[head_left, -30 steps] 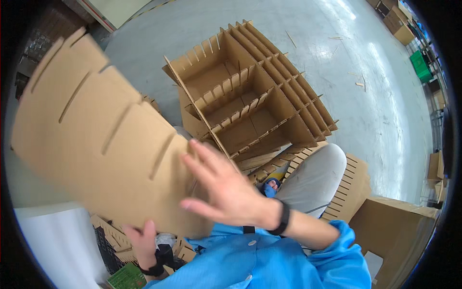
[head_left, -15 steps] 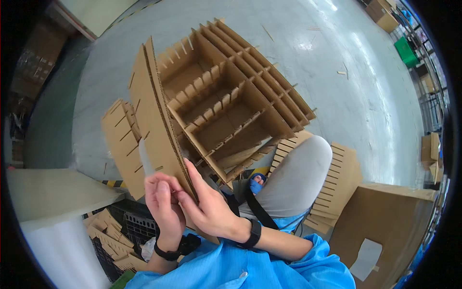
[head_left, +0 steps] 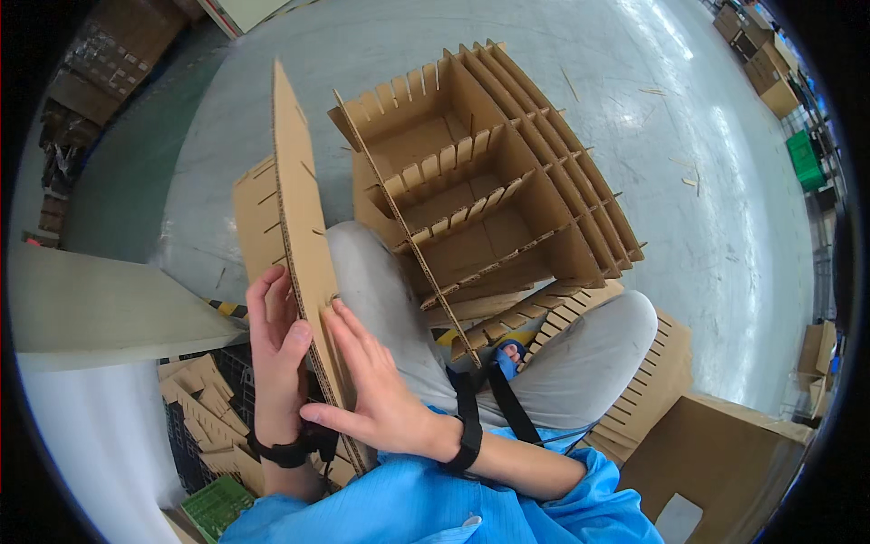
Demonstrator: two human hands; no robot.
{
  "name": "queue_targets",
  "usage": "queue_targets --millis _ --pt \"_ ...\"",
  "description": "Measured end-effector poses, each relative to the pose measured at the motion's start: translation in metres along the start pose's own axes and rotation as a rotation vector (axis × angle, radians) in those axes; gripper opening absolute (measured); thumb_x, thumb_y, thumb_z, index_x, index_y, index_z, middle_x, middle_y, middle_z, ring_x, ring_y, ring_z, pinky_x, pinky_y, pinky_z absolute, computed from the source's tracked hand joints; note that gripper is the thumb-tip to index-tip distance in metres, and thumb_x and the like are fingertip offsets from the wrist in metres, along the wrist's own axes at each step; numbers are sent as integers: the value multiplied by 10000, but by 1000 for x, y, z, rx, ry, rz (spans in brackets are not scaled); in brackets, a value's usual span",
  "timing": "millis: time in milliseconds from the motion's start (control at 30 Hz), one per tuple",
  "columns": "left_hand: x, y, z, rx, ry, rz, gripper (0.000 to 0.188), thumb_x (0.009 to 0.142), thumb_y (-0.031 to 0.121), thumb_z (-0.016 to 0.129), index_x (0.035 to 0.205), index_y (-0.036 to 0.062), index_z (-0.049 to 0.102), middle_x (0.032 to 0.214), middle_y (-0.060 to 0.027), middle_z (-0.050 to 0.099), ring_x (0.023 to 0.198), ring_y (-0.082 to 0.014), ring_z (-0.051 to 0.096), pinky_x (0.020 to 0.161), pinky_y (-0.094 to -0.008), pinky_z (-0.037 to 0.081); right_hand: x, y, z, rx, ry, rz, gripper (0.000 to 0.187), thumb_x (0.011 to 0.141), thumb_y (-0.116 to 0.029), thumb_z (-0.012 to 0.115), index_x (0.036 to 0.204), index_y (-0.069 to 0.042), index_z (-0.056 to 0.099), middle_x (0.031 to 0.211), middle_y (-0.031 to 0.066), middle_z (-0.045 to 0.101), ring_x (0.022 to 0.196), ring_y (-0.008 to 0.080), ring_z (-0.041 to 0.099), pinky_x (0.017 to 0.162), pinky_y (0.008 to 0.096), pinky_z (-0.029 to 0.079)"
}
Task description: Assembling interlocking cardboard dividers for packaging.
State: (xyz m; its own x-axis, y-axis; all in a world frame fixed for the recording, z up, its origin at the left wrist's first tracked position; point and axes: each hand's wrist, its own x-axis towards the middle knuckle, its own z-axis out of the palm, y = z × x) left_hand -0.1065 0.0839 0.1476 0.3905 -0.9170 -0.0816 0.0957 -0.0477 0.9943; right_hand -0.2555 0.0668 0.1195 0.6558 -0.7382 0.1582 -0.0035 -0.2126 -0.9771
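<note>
Brown corrugated divider grid (head_left: 553, 210) is standing ahead, probably limiting turning room; carton (head_left: 716, 462) is flanking right. Slotted panel (head_left: 304, 208), left of the grid, is standing on edge between right hand (head_left: 390, 390), fingers lying nearly together along its face, and left hand (head_left: 279, 363), cupping loosely, thumb apart. Flat pressure should be preventing creases.
</note>
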Motion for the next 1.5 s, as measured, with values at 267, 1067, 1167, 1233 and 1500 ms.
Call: queue_targets --millis 267,1067,1167,1233,1500 --pt "-2 11 -33 148 83 -28 731 869 307 617 1473 40 303 1380 -180 502 1243 -260 510 1051 -360 405 1 17 -59 448 -47 329 741 948 -188 632 1519 39 219 1455 199 442 1301 243 491 1073 364 412" --pt "-10 -96 -32 167 141 -135 436 1006 99 515 1415 -3 402 1241 -123 596 1120 -179 574 941 -319 475 79 -52 -302 -603 243 384 389 966 -195 524 1229 85 590 930 111 697 820 134 638 744 304 509" --pt "-15 -82 -37 229 304 -221 395 1011 98 500 1383 -12 422 1228 -117 575 1103 -176 568 939 -321 476 85 -42 -301 -574 229 328 386 967 -198 524 1217 88 590 923 123 698 832 147 644 757 319 512" --pt "-19 -79 -45 272 476 -1 359 999 78 484 1345 -11 454 1187 -118 572 1103 -182 557 979 -332 450 92 -41 -299 -586 189 321 387 967 -204 523 1211 90 589 913 132 697 832 154 646 761 328 515" --pt "-15 -56 14 611 226 310 264 905 38 536 1164 43 586 1450 -187 449 1391 -344 383 1161 -451 262 124 -46 -291 -932 13 301 377 938 -235 489 1067 104 593 961 327 652 924 456 649 837 473 509"
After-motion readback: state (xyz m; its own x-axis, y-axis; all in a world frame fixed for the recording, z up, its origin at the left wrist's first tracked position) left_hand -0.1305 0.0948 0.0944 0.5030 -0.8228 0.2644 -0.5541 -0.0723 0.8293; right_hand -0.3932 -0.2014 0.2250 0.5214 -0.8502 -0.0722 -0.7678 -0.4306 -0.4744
